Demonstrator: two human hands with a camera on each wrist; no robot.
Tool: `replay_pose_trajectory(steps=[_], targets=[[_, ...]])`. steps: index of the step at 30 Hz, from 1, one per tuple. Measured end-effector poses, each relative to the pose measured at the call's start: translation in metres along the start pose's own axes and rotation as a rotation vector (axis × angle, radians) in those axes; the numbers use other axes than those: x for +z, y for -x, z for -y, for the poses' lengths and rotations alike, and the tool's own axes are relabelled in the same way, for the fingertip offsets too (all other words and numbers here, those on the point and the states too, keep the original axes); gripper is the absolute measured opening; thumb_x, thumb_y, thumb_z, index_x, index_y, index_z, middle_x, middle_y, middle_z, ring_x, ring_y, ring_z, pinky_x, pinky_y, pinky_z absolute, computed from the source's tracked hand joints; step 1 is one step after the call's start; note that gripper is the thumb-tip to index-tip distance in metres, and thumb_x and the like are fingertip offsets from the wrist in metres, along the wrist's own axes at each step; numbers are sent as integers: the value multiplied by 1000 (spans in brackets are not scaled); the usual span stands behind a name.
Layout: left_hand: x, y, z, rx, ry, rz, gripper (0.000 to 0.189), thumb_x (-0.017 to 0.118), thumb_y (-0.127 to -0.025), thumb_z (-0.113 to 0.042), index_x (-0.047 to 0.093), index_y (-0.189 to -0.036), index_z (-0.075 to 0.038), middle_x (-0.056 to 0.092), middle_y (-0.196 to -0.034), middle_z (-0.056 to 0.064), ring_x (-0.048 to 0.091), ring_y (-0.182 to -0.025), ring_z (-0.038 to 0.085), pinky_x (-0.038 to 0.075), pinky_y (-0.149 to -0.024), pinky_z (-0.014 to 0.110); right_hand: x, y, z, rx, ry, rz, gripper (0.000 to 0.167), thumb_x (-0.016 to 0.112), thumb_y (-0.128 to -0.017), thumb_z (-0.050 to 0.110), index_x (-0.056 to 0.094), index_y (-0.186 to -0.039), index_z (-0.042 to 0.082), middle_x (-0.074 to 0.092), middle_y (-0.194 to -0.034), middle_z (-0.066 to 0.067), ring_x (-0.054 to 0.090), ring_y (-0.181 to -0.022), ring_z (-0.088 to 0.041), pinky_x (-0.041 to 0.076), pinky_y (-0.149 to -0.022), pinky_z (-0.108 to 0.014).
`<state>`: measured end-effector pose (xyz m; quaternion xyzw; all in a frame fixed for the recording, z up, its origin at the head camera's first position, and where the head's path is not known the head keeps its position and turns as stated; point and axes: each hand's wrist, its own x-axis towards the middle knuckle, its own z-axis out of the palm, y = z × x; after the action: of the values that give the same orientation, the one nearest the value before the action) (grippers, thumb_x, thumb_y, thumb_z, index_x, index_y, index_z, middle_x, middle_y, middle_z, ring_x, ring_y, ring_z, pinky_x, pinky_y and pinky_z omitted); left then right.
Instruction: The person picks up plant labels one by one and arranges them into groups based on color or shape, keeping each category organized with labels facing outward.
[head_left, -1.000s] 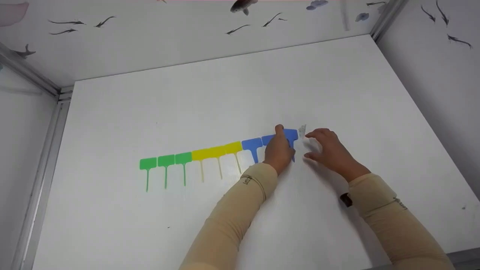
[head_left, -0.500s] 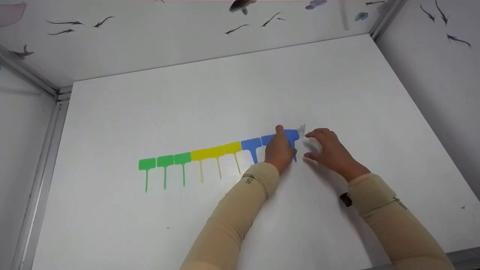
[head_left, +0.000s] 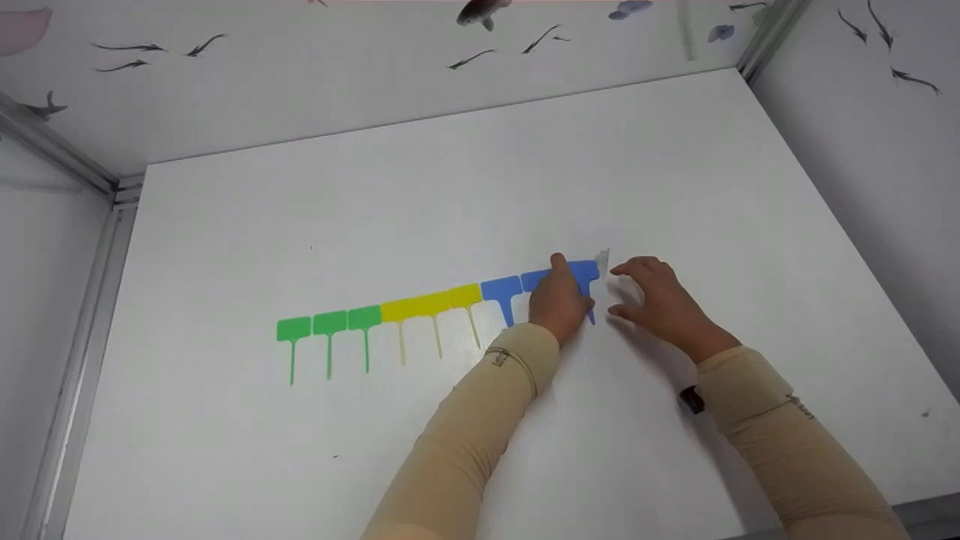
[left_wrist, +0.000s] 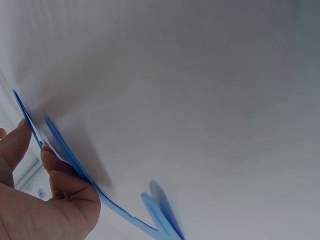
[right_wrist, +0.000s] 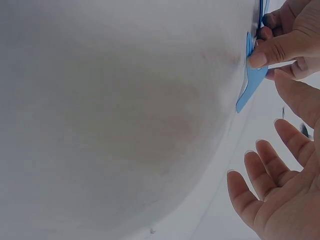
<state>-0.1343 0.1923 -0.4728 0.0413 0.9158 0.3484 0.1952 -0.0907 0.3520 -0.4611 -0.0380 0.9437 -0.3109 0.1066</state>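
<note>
My left hand (head_left: pixel 556 304) pinches the rightmost blue T-shaped plant label (head_left: pixel 585 271), its thumb across the label in the right wrist view. Part of that label is covered by the hand. In the left wrist view, curled fingers lie against the blue plastic. Next to it are two more blue labels (head_left: pixel 501 288), one partly hidden. The row continues leftward with three yellow labels (head_left: pixel 416 306) and three green labels (head_left: pixel 330 322), stems toward me. To the right, my right hand (head_left: pixel 660 300) holds nothing; its fingers are apart and loosely bent.
A white tabletop (head_left: pixel 450 202) lies under the row. Just beyond the last blue label is a small greyish patch (head_left: pixel 602 260), unclear in kind. White walls (head_left: pixel 315 90) with painted fish and metal frame posts (head_left: pixel 90 300) surround the table.
The rightmost blue label has shifted very slightly right, closer to the greyish patch, with my left hand still on it. My right hand keeps its place.
</note>
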Motion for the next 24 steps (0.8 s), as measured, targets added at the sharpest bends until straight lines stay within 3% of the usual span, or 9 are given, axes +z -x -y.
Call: replay_pose_trajectory(steps=[12, 18, 24], targets=[[0, 0, -5, 35, -70, -55, 67, 74, -86, -16, 36, -140, -5, 64, -122, 12, 62, -113, 23, 48, -96, 32, -1, 1, 1, 34, 6, 9, 55, 72, -86, 13, 48, -135, 2, 36, -144, -22, 27, -135, -40, 28, -110, -55], [3, -5, -4, 57, -123, -119, 63, 79, -80, -16, 43, -131, -6, 61, -120, 11, 57, -114, 23, 46, -97, 32, -1, 1, -1, 22, -6, -1, 54, 72, -86, 13, 49, -134, 2, 37, -142, -22, 29, -134, -40, 30, -109, -55], [5, -8, -3, 56, -133, -135, 66, 82, -78, -18, 45, -131, -4, 58, -120, 11, 53, -114, 23, 43, -100, 31, 0, 1, -5, 6, -5, -14, 54, 72, -86, 13, 49, -133, 0, 37, -141, -23, 30, -132, -41, 31, -107, -55]])
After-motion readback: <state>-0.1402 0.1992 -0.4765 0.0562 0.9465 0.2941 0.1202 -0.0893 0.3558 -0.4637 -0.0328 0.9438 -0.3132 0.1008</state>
